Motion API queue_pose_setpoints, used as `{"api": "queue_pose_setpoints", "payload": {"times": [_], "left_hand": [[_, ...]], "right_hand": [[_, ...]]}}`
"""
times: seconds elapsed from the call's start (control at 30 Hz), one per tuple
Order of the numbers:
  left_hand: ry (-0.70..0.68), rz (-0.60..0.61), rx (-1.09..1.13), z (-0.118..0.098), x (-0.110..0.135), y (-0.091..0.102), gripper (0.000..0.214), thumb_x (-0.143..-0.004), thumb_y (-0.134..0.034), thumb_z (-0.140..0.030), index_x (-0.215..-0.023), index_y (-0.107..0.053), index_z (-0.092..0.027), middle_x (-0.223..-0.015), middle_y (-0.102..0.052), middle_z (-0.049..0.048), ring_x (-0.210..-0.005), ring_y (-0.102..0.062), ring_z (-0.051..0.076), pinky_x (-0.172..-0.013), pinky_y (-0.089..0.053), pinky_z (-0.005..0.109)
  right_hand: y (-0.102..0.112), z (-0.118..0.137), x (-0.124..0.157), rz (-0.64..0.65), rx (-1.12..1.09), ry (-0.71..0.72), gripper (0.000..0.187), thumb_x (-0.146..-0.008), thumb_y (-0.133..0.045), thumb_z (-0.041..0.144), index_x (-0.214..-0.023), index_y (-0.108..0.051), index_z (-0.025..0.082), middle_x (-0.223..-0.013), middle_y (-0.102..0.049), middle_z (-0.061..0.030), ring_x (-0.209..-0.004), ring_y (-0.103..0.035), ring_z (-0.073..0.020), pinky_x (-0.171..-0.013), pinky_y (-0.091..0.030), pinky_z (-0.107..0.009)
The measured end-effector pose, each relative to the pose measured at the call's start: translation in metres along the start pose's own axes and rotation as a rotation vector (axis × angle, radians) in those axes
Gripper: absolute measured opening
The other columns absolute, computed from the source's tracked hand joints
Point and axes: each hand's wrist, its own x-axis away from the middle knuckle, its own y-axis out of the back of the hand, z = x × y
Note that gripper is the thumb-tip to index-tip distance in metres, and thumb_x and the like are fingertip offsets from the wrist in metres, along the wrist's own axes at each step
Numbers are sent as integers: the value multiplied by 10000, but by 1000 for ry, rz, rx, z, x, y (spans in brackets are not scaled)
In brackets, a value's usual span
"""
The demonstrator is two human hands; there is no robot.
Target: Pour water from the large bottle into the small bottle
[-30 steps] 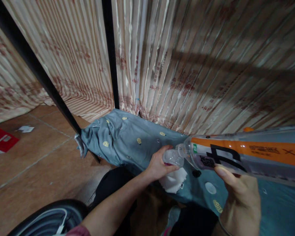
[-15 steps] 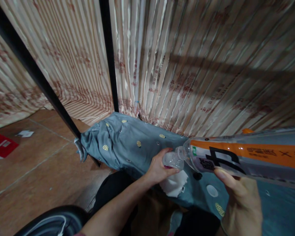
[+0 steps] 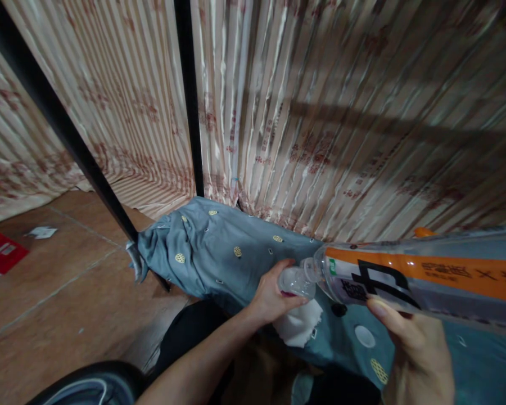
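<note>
In my left hand (image 3: 267, 295) is a small clear plastic container (image 3: 297, 282), with my fingers wrapped round its near side. My right hand (image 3: 421, 346) grips a large clear bottle (image 3: 442, 278) with an orange label and dark lettering. That bottle lies tilted almost level, its neck pointing left. Its mouth meets the opening of the small container; whether liquid flows between them I cannot make out. Under my left hand a white cloth or tissue (image 3: 299, 325) rests on the blue-grey sheet (image 3: 211, 247). A white disc (image 3: 365, 336) and a small black object (image 3: 339, 309) lie near the large bottle.
Black metal posts (image 3: 189, 101) rise from the bed's end. Striped curtains (image 3: 320, 112) hang along the far side. On the tiled floor (image 3: 67, 270) are a red box (image 3: 2, 250) and a scrap of paper (image 3: 42, 232). A dark round stool-like object (image 3: 93, 388) stands at lower left.
The view has shifted slightly. Both hands keep their hold, and the large bottle sits marginally lower in the picture, with its mouth still at the small container.
</note>
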Motion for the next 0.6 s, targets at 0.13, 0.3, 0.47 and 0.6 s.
{"api": "queue_pose_setpoints", "payload": {"times": [0.13,0.3,0.47,0.6], "left_hand": [[-12,-17,-13,0,0,0,790,-566,-904,-232,-1300,-617,-176,-1263,-709,81,-1150,-668,298,-1072,-495,409],[-15,-9,-15,2,1,2,785,-579,-901,-251,-1306,-613,-179,-1252,-716,75,-1127,-678,285,-1033,-518,383],[-47,7,0,0,1,4,831,-580,-905,-258,-1339,-581,-169,-1288,-701,94,-1171,-661,296,-1049,-501,389],[-75,9,27,-3,1,4,768,-634,-878,-306,-1329,-580,-170,-1267,-709,92,-1160,-663,292,-1045,-503,396]], "right_hand": [[9,-13,-8,53,2,-54,326,-575,-907,390,-819,-740,251,-845,-748,-21,-971,-692,-321,-1014,-504,-515],[5,-10,-8,-1,34,-11,332,-549,-905,443,-772,-761,244,-811,-750,-41,-820,-704,-298,-854,-580,-452],[-6,14,-9,136,116,15,335,-565,-866,549,-691,-756,259,-751,-738,-50,-799,-702,-300,-988,-521,-509],[-13,29,-8,166,151,-5,418,-571,-815,656,-679,-751,258,-710,-723,-67,-818,-711,-320,-965,-534,-517]]}}
